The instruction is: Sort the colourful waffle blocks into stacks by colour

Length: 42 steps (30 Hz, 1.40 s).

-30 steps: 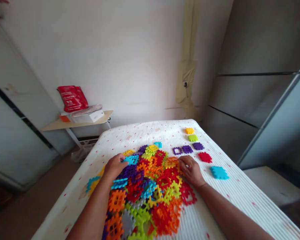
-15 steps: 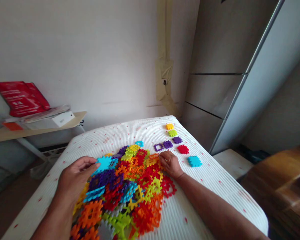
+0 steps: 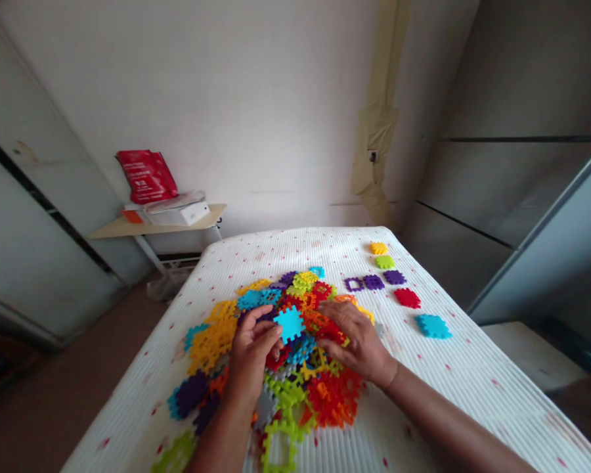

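Note:
Between the thumb and fingers of my left hand (image 3: 256,338) is a light blue square tile (image 3: 289,324) with notched edges, held up over the pile. My right hand (image 3: 357,338) hovers at the pile's right side, thumb and fingers apart, over red pieces (image 3: 332,332). I see nothing held in it, though its palm side is hidden. Below both hands lies a loose heap of interlocking plastic tiles in several colours, some solid and some open frames. Yellow pieces (image 3: 211,348) lie left of my left hand, and a lime green frame (image 3: 280,447) sits at the near edge.
On the right of the white quilted tabletop (image 3: 404,414) are separate tiles: yellow (image 3: 379,248), lime green (image 3: 385,262), several purple (image 3: 373,282), red (image 3: 407,297) and light blue (image 3: 433,326). A side shelf (image 3: 113,228) at the back left carries a red bag (image 3: 148,177) and a white box (image 3: 180,213).
My left hand has lifted the light blue tile off the pile and brought it rightward. My right hand's fingers have spread. The view has turned to the left.

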{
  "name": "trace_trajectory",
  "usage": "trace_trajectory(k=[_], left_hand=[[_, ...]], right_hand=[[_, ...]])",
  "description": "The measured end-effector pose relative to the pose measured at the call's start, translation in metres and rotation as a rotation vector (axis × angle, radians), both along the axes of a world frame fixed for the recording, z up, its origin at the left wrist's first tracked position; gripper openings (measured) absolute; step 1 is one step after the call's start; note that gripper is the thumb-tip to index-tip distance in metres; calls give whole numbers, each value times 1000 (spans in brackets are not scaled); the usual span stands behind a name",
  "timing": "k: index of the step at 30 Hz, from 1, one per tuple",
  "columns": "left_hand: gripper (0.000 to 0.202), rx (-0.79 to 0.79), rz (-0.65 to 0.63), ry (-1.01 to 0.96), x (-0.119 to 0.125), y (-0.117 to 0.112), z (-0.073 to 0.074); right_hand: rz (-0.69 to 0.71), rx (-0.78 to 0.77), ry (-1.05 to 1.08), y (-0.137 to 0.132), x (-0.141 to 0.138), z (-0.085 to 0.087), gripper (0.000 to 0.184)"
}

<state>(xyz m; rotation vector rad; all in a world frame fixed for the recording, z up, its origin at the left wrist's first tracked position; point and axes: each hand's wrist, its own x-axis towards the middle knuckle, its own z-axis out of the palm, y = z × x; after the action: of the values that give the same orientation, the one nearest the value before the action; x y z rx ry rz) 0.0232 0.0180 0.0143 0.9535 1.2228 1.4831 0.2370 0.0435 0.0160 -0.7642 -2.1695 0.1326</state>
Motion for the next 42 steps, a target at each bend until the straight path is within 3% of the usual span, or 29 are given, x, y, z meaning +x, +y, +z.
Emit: trace_trajectory(k=[6, 12, 18, 22, 27, 30, 33, 37, 42], left_hand=[[55, -14, -76, 44, 2, -7, -1], [53, -45, -114, 69, 3, -11, 0], [49, 1, -122, 119, 1, -11, -3], [43, 91, -20, 152, -3, -9, -2], [35, 76, 154, 195, -16, -1, -8], [30, 80, 173, 209, -19, 1, -12], [27, 86, 178, 222, -18, 1, -13], [28, 94, 196, 245, -16, 0, -13], [27, 99, 187, 278, -19, 2, -17]], right_hand=[[-40, -18, -278, -11, -39, 23, 67], [-88, -81, -388, -16, -59, 27, 56], [-55, -114, -369, -20, -53, 28, 52], [-123, -129, -296, -13, -16, 33, 54], [-421, -109, -274, 4, 83, 30, 51], [-561, -160, -343, 9, 145, 25, 50], [-639, -272, -441, 9, 187, 15, 48], [-640, -389, -509, 9, 208, 0, 51], [-639, -424, -513, 12, 208, -8, 51]])
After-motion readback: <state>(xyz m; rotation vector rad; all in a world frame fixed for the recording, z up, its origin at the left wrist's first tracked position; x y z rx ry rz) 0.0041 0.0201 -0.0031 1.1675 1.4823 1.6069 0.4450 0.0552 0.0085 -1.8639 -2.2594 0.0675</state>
